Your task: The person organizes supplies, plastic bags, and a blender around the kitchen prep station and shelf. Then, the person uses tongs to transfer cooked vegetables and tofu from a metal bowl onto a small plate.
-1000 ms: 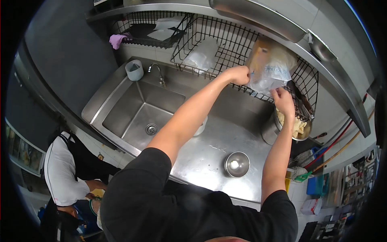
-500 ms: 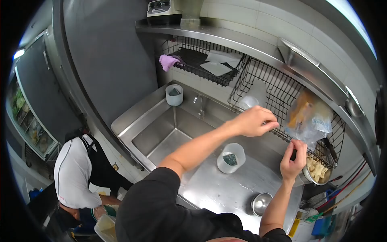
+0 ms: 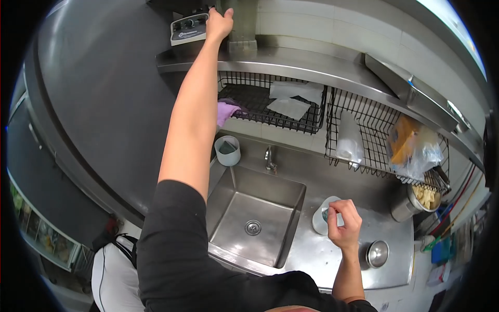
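Observation:
My left hand (image 3: 219,25) reaches up to the shelf, at the right side of a blender base (image 3: 189,30) with a control panel. Its thumb and fingers are apart, and nothing shows between them. Lower down, my right hand (image 3: 344,222) hangs over the steel counter with curled fingers; whatever they may hold is hidden. Partly behind that hand stands a white container (image 3: 319,222) with something dark green inside. A small steel bowl (image 3: 377,254) sits on the counter to the right of my right forearm.
A steel sink (image 3: 244,208) with a tap (image 3: 270,158) lies below the wire baskets (image 3: 364,112). A white tub (image 3: 227,151) stands on its back corner. Plastic bags (image 3: 416,148) fill the right basket, near a steel pot (image 3: 408,204) of pale chunks. A co-worker's back (image 3: 117,275) is at lower left.
My left hand has gone from in front of the right wire basket up to the blender base. My right hand has dropped from beside the plastic bags to the white container. The view has shifted.

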A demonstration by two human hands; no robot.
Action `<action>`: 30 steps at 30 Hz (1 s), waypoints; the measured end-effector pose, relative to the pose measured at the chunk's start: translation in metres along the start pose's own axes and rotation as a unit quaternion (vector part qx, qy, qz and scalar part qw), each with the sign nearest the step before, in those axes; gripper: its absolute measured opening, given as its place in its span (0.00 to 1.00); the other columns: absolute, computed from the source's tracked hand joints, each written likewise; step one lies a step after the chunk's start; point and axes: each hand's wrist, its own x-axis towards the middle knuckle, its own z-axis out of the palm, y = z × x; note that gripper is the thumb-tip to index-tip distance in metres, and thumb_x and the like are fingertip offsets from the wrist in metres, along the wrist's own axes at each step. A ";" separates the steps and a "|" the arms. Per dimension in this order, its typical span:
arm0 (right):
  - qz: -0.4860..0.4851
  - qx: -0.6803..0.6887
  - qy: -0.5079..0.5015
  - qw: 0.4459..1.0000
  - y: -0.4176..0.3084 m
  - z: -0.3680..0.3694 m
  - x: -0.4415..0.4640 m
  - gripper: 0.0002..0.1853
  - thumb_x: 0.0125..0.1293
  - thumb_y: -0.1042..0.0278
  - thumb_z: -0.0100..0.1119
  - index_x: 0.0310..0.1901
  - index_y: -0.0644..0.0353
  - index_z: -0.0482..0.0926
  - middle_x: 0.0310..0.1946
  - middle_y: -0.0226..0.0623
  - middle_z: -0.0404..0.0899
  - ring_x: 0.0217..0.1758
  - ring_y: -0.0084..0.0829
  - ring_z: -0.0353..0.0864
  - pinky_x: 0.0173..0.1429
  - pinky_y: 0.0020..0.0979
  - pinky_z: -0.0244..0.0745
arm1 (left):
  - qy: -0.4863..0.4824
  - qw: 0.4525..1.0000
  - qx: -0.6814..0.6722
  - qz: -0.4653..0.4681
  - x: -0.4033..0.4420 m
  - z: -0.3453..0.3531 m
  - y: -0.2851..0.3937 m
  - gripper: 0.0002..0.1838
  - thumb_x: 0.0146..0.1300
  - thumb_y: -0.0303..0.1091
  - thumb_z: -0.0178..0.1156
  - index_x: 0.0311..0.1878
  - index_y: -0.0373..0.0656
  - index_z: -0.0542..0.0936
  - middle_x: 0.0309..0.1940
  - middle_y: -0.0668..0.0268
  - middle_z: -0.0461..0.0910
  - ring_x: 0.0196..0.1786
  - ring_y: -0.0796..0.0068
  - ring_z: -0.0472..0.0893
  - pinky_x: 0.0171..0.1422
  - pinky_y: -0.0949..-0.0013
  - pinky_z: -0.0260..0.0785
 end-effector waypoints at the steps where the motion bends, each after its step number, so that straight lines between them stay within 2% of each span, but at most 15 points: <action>1: -0.004 -0.003 -0.004 1.000 -0.007 0.003 -0.001 0.07 0.58 0.87 0.62 0.38 0.68 0.81 0.33 0.43 0.82 0.34 0.39 0.81 0.39 0.32 0.76 | -0.070 0.994 -0.070 -0.046 0.002 0.009 -0.009 0.25 0.70 0.47 0.65 0.55 0.31 0.79 0.36 0.54 0.86 0.32 0.60 0.87 0.41 0.61 0.79; 2: -0.007 -0.006 -0.011 1.000 -0.014 0.005 -0.003 0.07 0.58 0.86 0.62 0.38 0.68 0.81 0.33 0.42 0.82 0.33 0.38 0.81 0.38 0.32 0.76 | -0.076 0.993 -0.075 -0.050 -0.004 0.005 0.003 0.25 0.70 0.47 0.65 0.55 0.31 0.79 0.36 0.54 0.86 0.32 0.60 0.87 0.41 0.61 0.79; 4: 0.001 -0.009 -0.001 1.000 -0.021 0.007 -0.006 0.07 0.58 0.86 0.62 0.38 0.68 0.81 0.33 0.42 0.82 0.33 0.38 0.81 0.38 0.32 0.76 | -0.148 0.974 -0.167 -0.027 -0.003 0.006 0.036 0.24 0.73 0.46 0.63 0.56 0.32 0.78 0.28 0.65 0.80 0.23 0.73 0.79 0.28 0.67 0.71; 5: 0.006 -0.007 0.006 1.000 -0.023 0.008 -0.006 0.07 0.58 0.87 0.62 0.38 0.68 0.82 0.32 0.42 0.82 0.33 0.37 0.81 0.37 0.31 0.76 | 0.023 0.991 -0.122 0.045 0.006 0.038 0.032 0.19 0.66 0.43 0.66 0.46 0.32 0.85 0.43 0.41 0.86 0.51 0.49 0.87 0.54 0.51 0.76; 9: 0.019 -0.031 0.020 0.999 -0.032 0.008 -0.003 0.07 0.58 0.87 0.62 0.38 0.68 0.82 0.32 0.42 0.82 0.32 0.36 0.80 0.37 0.31 0.75 | -0.052 0.975 -0.183 -0.117 0.022 -0.028 0.130 0.20 0.68 0.42 0.65 0.44 0.29 0.83 0.45 0.38 0.85 0.53 0.44 0.85 0.56 0.51 0.75; 10: 0.023 -0.025 0.028 0.999 -0.036 0.009 -0.002 0.07 0.58 0.87 0.62 0.38 0.68 0.82 0.32 0.41 0.82 0.32 0.35 0.80 0.37 0.30 0.75 | -0.030 0.984 -0.144 -0.098 0.038 -0.017 0.118 0.20 0.69 0.42 0.65 0.43 0.28 0.83 0.36 0.43 0.86 0.39 0.48 0.87 0.42 0.51 0.76; 12: 0.023 -0.019 0.040 0.999 -0.040 0.011 0.006 0.07 0.58 0.87 0.62 0.38 0.68 0.82 0.32 0.41 0.82 0.32 0.35 0.80 0.37 0.30 0.75 | -0.169 0.939 -0.212 -0.211 0.054 -0.043 0.131 0.19 0.69 0.40 0.66 0.39 0.27 0.82 0.24 0.52 0.82 0.22 0.59 0.80 0.26 0.54 0.69; 13: 0.013 -0.012 0.043 0.999 -0.042 0.012 0.010 0.07 0.58 0.87 0.62 0.38 0.68 0.82 0.32 0.41 0.82 0.31 0.34 0.80 0.37 0.30 0.75 | -0.169 0.942 -0.226 -0.184 0.047 -0.070 0.149 0.16 0.70 0.37 0.65 0.34 0.29 0.82 0.18 0.59 0.77 0.13 0.69 0.70 0.17 0.59 0.56; 15: 0.002 -0.006 0.052 0.999 -0.044 0.014 0.019 0.07 0.58 0.87 0.62 0.38 0.68 0.82 0.32 0.41 0.82 0.31 0.34 0.79 0.36 0.29 0.74 | -0.207 0.930 -0.256 -0.163 0.060 -0.084 0.137 0.16 0.72 0.35 0.62 0.27 0.38 0.79 0.15 0.67 0.71 0.13 0.76 0.65 0.16 0.66 0.51; 18: -0.023 0.002 0.045 0.999 -0.049 0.016 0.037 0.06 0.59 0.86 0.62 0.38 0.68 0.82 0.32 0.41 0.82 0.31 0.33 0.79 0.36 0.29 0.74 | -0.356 0.821 -0.388 -0.221 0.092 -0.101 0.111 0.17 0.75 0.33 0.57 0.25 0.46 0.76 0.13 0.77 0.63 0.12 0.85 0.57 0.15 0.74 0.45; 19: -0.014 0.020 0.048 0.999 -0.050 0.018 0.042 0.06 0.59 0.86 0.62 0.38 0.68 0.82 0.32 0.41 0.81 0.31 0.33 0.79 0.37 0.29 0.74 | -0.333 0.855 -0.344 -0.199 0.076 -0.129 0.134 0.17 0.77 0.33 0.54 0.26 0.49 0.74 0.15 0.82 0.58 0.14 0.89 0.53 0.15 0.78 0.42; 24: 0.042 0.180 0.016 0.983 -0.052 0.035 0.082 0.06 0.67 0.82 0.61 0.44 0.68 0.82 0.36 0.36 0.83 0.37 0.24 0.81 0.44 0.26 0.77 | -0.396 0.801 -0.337 -0.297 0.065 -0.194 0.110 0.11 0.77 0.37 0.55 0.39 0.42 0.75 0.18 0.81 0.60 0.15 0.90 0.55 0.16 0.79 0.44; 26: 0.108 0.289 0.023 0.951 -0.056 0.055 0.111 0.16 0.70 0.78 0.62 0.58 0.66 0.77 0.44 0.36 0.82 0.45 0.22 0.81 0.51 0.26 0.78 | -0.422 0.781 -0.344 -0.306 0.043 -0.224 0.109 0.14 0.78 0.42 0.58 0.40 0.41 0.75 0.17 0.81 0.60 0.15 0.90 0.55 0.16 0.79 0.45; 28: 0.093 0.383 0.005 0.919 -0.066 0.069 0.154 0.35 0.69 0.72 0.67 0.74 0.60 0.60 0.58 0.44 0.76 0.52 0.29 0.82 0.56 0.31 0.80 | -0.369 0.829 -0.336 -0.251 0.012 -0.258 0.113 0.19 0.75 0.44 0.62 0.53 0.34 0.79 0.22 0.76 0.67 0.19 0.87 0.63 0.20 0.76 0.53; 30: 0.077 0.466 0.015 0.881 -0.079 0.084 0.198 0.55 0.61 0.64 0.78 0.80 0.55 0.46 0.68 0.50 0.65 0.60 0.40 0.79 0.59 0.37 0.80 | -0.276 0.849 -0.370 -0.257 -0.047 -0.286 0.146 0.16 0.76 0.41 0.61 0.52 0.35 0.80 0.22 0.80 0.58 0.20 0.92 0.52 0.20 0.80 0.41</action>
